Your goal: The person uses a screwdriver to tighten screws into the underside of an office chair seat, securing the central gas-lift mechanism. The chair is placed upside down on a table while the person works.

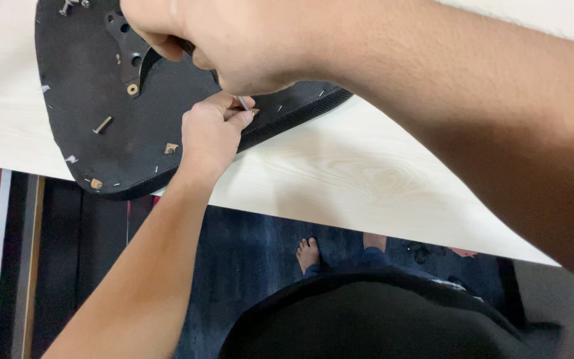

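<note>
We have the black fabric-covered seat base (101, 100), turned underside up, lying at the near edge of the pale wood-grain tabletop (340, 179) with its rounded end hanging past that edge, which brings its stapled rim close to us. Our left hand (210, 133) presses on the rim with fingers pinched narrow around the thin metal tip of a tool (243, 103), seemingly to steady it on one spot. Our right hand (234, 40) is closed tight over the dark handle from above, while a loose brass-coloured bolt (103, 124) lies on the base toward the tabletop's left edge.
</note>
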